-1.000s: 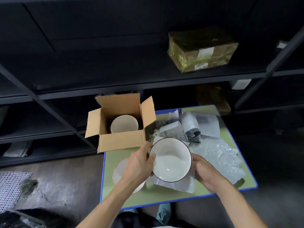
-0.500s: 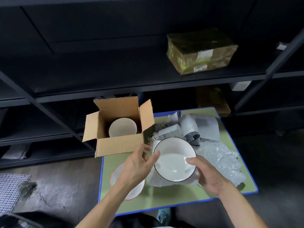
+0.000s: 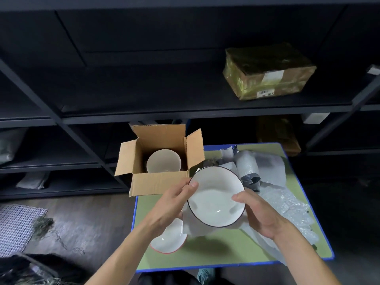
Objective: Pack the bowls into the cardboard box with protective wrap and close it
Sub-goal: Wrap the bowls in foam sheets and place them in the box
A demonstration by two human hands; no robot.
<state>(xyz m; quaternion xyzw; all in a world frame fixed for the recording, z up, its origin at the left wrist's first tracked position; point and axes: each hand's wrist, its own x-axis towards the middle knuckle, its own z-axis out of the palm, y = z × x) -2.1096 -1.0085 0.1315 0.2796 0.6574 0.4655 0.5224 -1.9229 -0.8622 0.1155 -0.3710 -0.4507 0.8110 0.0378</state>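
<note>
I hold a white bowl with a dark rim (image 3: 216, 197) above the green table, tilted toward me. My left hand (image 3: 174, 200) grips its left rim with the thumb inside, and my right hand (image 3: 259, 214) grips its right rim. A sheet of white foam wrap (image 3: 195, 227) hangs under the bowl. The open cardboard box (image 3: 158, 182) stands at the table's far left corner with a cream bowl (image 3: 163, 163) inside. A white bowl with a red rim (image 3: 168, 239) lies on the table below my left forearm.
Crumpled bubble wrap (image 3: 287, 208) and foam rolls (image 3: 246, 165) cover the right half of the green table with blue edging (image 3: 216, 254). Dark metal shelving (image 3: 144, 112) rises behind, carrying a wrapped parcel (image 3: 267, 73). A mesh mat (image 3: 16, 227) lies on the floor at left.
My left hand let go of the bowl half a second ago and now grips its left rim again. The bowl rose slightly and moved toward the box.
</note>
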